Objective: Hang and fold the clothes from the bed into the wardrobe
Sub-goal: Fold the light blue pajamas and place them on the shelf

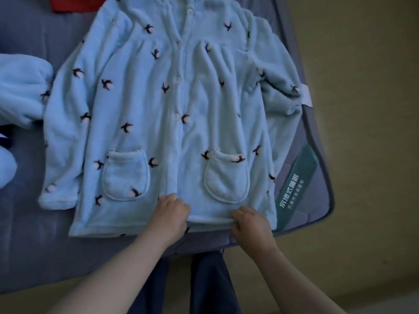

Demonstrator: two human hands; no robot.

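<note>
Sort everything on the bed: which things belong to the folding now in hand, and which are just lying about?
In hand: top, its hem held by the left hand and right hand.
Lying about: red cloth, fleece piece at left, striped cloth, green tag.

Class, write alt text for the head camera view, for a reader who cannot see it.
A left hand and right hand hold the bottom hem of a light blue buttoned pyjama top, spread flat on a bed. More blue fleece lies at the left edge, a red garment at the top.
</note>
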